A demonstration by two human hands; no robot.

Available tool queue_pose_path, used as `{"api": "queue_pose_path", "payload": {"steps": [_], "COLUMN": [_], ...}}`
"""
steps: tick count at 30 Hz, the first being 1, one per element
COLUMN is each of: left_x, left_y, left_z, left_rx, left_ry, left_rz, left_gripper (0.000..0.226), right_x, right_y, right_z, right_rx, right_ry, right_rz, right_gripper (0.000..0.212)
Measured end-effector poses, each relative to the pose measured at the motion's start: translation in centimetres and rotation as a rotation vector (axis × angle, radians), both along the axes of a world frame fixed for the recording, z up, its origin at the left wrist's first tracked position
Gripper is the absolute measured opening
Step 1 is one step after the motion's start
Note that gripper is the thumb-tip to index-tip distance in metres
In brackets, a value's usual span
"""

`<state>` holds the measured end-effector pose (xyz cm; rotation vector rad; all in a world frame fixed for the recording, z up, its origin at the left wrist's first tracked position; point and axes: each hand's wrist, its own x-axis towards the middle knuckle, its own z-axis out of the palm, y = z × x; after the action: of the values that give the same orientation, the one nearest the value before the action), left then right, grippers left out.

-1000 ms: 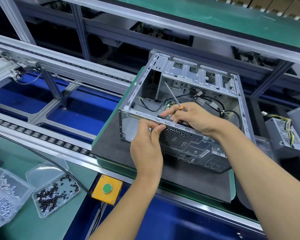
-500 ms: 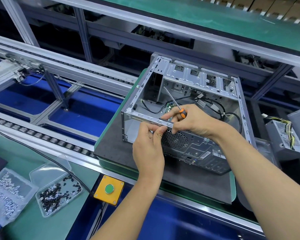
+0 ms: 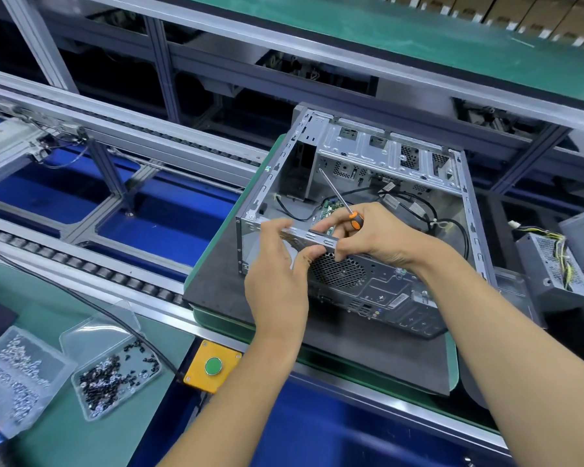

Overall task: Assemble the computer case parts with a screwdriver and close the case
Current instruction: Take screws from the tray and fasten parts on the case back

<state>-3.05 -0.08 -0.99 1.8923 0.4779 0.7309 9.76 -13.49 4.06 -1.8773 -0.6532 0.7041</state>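
On the assembly line, you stand over an open computer case (image 3: 361,210) lying on a dark mat (image 3: 216,288) on the green pallet, right of centre in the scene, its open side up and its perforated rear panel toward you. Your left hand (image 3: 277,278) pinches a narrow metal strip (image 3: 312,238) between thumb and curled fingers at the case's near top edge, while your right hand (image 3: 368,239) pinches the strip's right end with its fingertips and at the same time clamps the orange-and-black screwdriver (image 3: 341,203) under the thumb, the shaft slanting up and to the far left over the case's interior. The strip looks like thin stamped sheet steel: light, stiff along its length, probably sharp at the edges and smooth enough to slip, so hold it by the flat faces near both ends, as you do now, and avoid twisting it. The case itself is likely light but awkward (thin walls that flex, loose black cables (image 3: 415,210) inside), best steadied by its folded rim and not by the panels. Whether the strip is seated on the rim or just above it cannot be told. Two clear trays of screws (image 3: 115,379) wait at near left beside a yellow box with a green button (image 3: 213,365).
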Motion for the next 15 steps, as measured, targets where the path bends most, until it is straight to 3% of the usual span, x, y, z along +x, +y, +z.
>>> {"api": "queue_pose_path", "payload": {"steps": [2, 7, 15], "left_x": [0.1, 1.2, 5.0], "left_y": [1.1, 4.2, 6.5], "left_z": [0.7, 2.9, 6.6], "left_rx": [0.12, 0.488, 0.906], "left_ry": [0.037, 0.136, 0.463], "left_rz": [-0.04, -0.268, -0.586], "left_gripper": [0.054, 0.035, 0.061], "right_x": [0.0, -0.1, -0.1], "right_y": [-0.1, -0.1, -0.1], "right_z": [0.1, 0.2, 0.0], "right_rx": [-0.011, -0.036, -0.022], "right_ry": [-0.003, 0.004, 0.048], "right_rz": [0.003, -0.003, -0.024], "right_gripper": [0.043, 0.042, 0.037]}}
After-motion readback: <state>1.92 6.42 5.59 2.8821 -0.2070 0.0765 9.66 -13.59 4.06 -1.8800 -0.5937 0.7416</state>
